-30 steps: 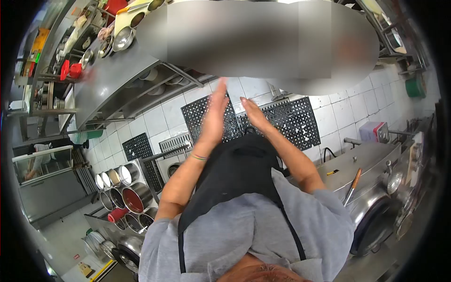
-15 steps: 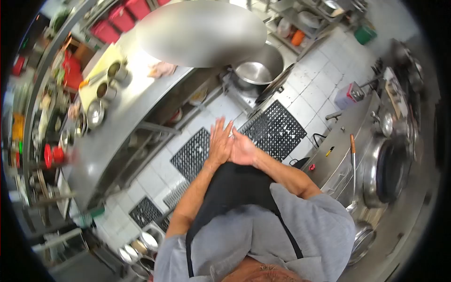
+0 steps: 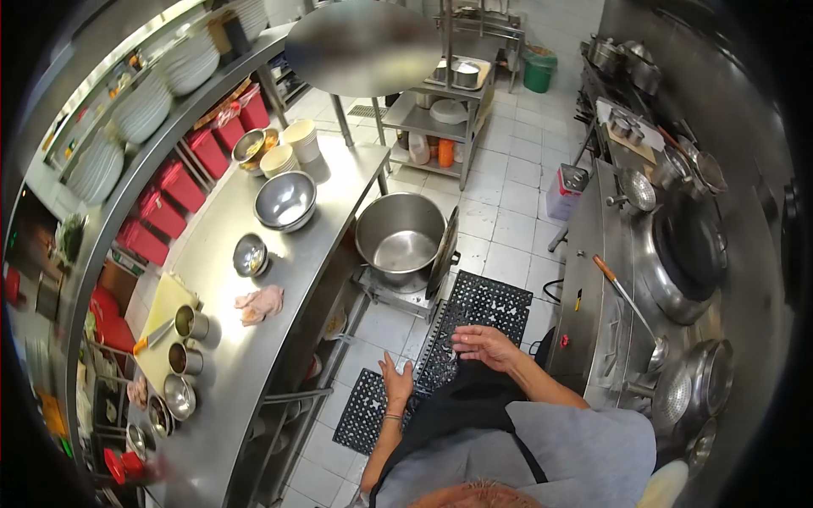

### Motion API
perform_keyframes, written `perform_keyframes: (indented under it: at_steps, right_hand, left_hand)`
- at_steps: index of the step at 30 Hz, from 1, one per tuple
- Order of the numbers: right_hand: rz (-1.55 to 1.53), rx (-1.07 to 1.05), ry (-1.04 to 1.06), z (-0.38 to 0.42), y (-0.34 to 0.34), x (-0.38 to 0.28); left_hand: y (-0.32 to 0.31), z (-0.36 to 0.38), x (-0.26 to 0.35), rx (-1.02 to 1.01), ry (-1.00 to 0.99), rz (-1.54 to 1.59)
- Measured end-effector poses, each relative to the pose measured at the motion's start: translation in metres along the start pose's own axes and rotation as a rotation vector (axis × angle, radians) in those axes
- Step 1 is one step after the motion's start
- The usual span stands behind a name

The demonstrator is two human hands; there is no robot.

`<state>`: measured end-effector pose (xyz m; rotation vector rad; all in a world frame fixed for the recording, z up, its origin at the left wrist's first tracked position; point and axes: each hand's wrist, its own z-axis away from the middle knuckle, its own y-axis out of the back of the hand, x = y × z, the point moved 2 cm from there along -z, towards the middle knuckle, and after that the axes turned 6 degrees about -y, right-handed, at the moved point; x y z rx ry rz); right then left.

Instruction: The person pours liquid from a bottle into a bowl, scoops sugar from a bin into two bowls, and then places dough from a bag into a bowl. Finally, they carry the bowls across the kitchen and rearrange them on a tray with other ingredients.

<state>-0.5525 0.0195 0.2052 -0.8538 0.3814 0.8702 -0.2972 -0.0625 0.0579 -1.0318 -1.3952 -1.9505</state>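
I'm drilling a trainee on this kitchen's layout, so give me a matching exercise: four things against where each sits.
Things:
1. large pot
2. pink cloth
3. ladle
4. green bucket

Places:
A. on the steel counter
B. on the floor at the far end of the aisle
C. on a low stand beside the counter
D. across the wok station

Pairs: 1-C, 2-A, 3-D, 4-B

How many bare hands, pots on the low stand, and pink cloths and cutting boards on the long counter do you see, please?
Bare hands: 2 (left hand, right hand, both empty)
Pot on the low stand: 1
Pink cloth: 1
Cutting board: 1
Total: 5
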Motion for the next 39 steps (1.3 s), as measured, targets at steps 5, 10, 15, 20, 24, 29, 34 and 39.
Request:
perform_keyframes:
  at_steps: [5,10,15,20,24,29,34,39]
  right_hand:
    - [0.304,0.204,0.277,-0.021,0.062,-0.007]
    - [0.461,0.536,0.339,-0.006,0.146,-0.062]
    - [0.864,0.897,0.532,0.024,0.233,-0.129]
    - [0.752,1.0,0.603,0.021,0.282,-0.197]
    - [0.652,0.947,0.443,-0.019,0.306,-0.254]
    - [0.741,0.936,0.654,-0.097,0.314,-0.328]
    - [0.935,0.87,0.58,-0.174,0.348,-0.377]
    - [1.11,0.814,0.469,-0.227,0.404,-0.41]
  left_hand:
    - [-0.024,-0.057,0.06,-0.048,-0.129,0.044]
    - [-0.074,-0.118,0.136,-0.171,-0.285,-0.133]
    - [-0.136,-0.171,0.17,-0.261,-0.443,-0.237]
    - [-0.145,-0.205,0.234,-0.226,-0.352,-0.175]
    - [-0.137,-0.257,0.268,-0.062,-0.313,-0.26]
    - [-0.125,-0.373,0.286,0.169,-0.37,-0.154]
    - [-0.093,-0.494,0.316,0.393,-0.385,-0.244]
    - [-0.058,-0.583,0.356,0.517,-0.29,-0.12]
